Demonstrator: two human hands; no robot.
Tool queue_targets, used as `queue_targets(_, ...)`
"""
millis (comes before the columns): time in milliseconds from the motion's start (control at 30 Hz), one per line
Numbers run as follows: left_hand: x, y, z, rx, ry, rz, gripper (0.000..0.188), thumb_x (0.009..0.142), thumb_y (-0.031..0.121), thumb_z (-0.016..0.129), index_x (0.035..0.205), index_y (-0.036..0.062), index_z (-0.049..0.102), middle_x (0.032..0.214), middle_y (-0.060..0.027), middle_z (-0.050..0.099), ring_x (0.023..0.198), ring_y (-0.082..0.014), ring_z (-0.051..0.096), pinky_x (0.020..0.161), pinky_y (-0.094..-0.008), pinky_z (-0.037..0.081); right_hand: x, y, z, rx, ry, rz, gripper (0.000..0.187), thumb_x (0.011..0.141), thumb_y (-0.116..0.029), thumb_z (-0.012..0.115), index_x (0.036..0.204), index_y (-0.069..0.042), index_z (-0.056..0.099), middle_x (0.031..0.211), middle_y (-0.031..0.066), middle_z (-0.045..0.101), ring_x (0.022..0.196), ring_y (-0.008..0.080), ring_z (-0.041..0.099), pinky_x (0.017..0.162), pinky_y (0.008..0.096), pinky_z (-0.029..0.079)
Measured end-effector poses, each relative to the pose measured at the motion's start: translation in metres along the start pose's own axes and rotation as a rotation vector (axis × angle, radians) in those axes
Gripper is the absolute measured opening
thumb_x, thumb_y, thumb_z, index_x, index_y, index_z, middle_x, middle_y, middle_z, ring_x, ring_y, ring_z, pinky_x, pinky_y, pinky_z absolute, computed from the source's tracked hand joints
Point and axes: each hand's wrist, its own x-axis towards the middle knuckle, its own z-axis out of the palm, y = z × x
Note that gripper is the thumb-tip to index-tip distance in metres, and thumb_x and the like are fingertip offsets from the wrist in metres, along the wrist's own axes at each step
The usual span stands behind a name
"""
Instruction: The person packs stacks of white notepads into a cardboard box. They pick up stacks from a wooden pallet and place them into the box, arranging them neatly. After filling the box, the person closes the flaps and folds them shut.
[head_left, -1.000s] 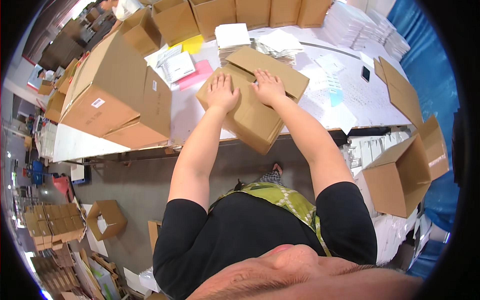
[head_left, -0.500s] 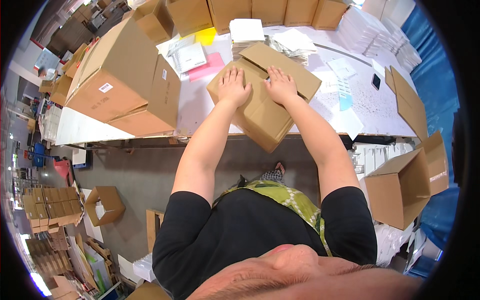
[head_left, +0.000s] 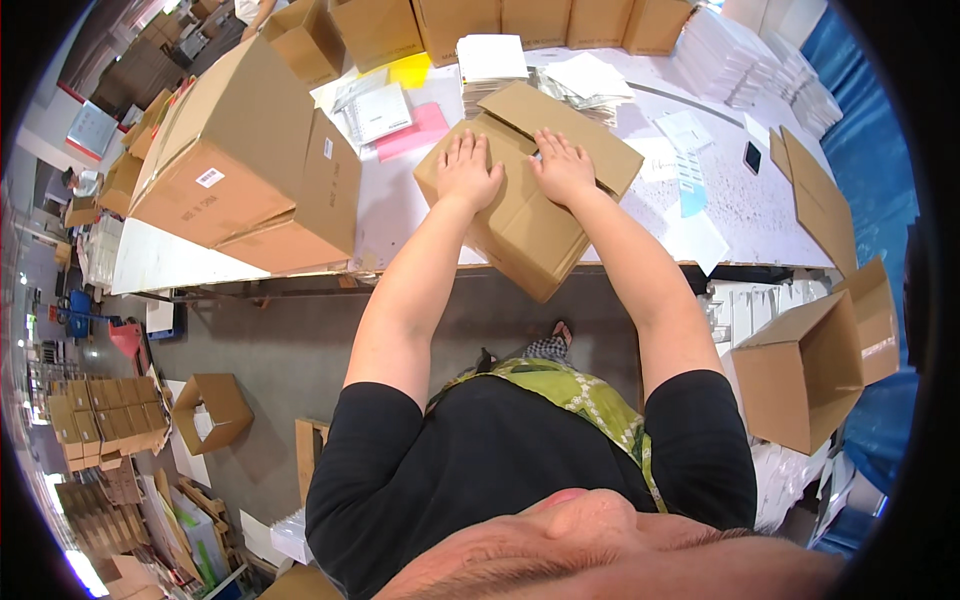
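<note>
A brown cardboard box (head_left: 535, 235) lies at an angle across the near edge of the white table. Its top flaps are folded over, and one far flap lifts a little with a dark gap beneath it. My left hand (head_left: 469, 172) rests flat on the left part of the top, fingers stretched out. On the right part lies my right hand (head_left: 562, 168), also flat, its fingertips beside the gap between the flaps. Neither hand grips anything. The inside of the box is hidden.
Large cartons (head_left: 235, 160) stand left on the white table (head_left: 400, 232). Behind the box are paper stacks (head_left: 492, 62) and a pink sheet (head_left: 415, 130). A phone (head_left: 752, 157) lies right. An open carton (head_left: 800, 380) stands below the right side; further boxes line the back.
Both hands stay on the box with barely any movement. At the upper left edge, part of another person has come into view behind the cartons.
</note>
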Motion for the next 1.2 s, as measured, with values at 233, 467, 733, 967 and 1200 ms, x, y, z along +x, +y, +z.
queue_targets(233,-0.001,0.002,-0.004,0.003,-0.019,-0.001,0.069,0.095,0.049,0.045,0.154,0.015,0.031,0.162,-0.0098,0.025,0.15,-0.0266,0.02,0.121,-0.0467,0.015,-0.001,0.001,0.001,-0.011,0.004,0.003,0.059,0.103,-0.044,0.03,0.155,-0.016,0.027,0.162,0.0018,0.025,0.149,0.0208,0.024,0.12,0.0474,0.02)
queue_targets(467,-0.003,0.001,0.0,-0.036,0.042,0.011,0.069,0.095,0.048,0.046,0.153,0.0143,0.032,0.161,-0.0109,0.026,0.149,-0.0278,0.021,0.121,-0.0476,0.016,0.009,0.016,-0.01,0.115,-0.014,-0.049,0.06,0.102,-0.044,0.037,0.154,-0.015,0.03,0.161,0.0046,0.027,0.148,0.0224,0.026,0.119,0.0504,0.021)
queue_targets(733,-0.001,-0.001,0.004,-0.082,0.098,0.021,0.068,0.094,0.047,0.047,0.153,0.0146,0.033,0.161,-0.0109,0.026,0.149,-0.028,0.021,0.12,-0.048,0.016,0.02,0.079,-0.08,-0.444,0.309,-0.516,0.048,0.097,-0.026,0.052,0.144,-0.017,0.045,0.155,0.0064,0.038,0.144,0.021,0.035,0.117,0.0522,0.025)
queue_targets(967,-0.015,-0.013,0.008,-0.313,0.37,0.076,0.065,0.092,0.04,0.054,0.151,0.015,0.037,0.159,-0.0138,0.03,0.147,-0.0335,0.024,0.119,-0.0494,0.018,0.029,0.063,-0.034,-0.416,-0.021,-0.985,0.041,0.09,-0.024,0.056,0.128,-0.01,0.06,0.137,0.0095,0.057,0.131,0.0243,0.051,0.111,0.0436,0.035)
queue_targets(1200,-0.024,0.005,-0.006,-0.28,0.332,-0.132,0.066,0.095,0.046,0.051,0.152,0.0175,0.035,0.16,-0.0173,0.026,0.148,-0.0365,0.021,0.119,-0.05,0.017,0.043,0.047,-0.051,-0.163,-0.264,-0.936,0.043,0.084,-0.025,0.064,0.121,-0.006,0.057,0.114,0.0156,0.061,0.116,0.033,0.056,0.1,0.0453,0.042)
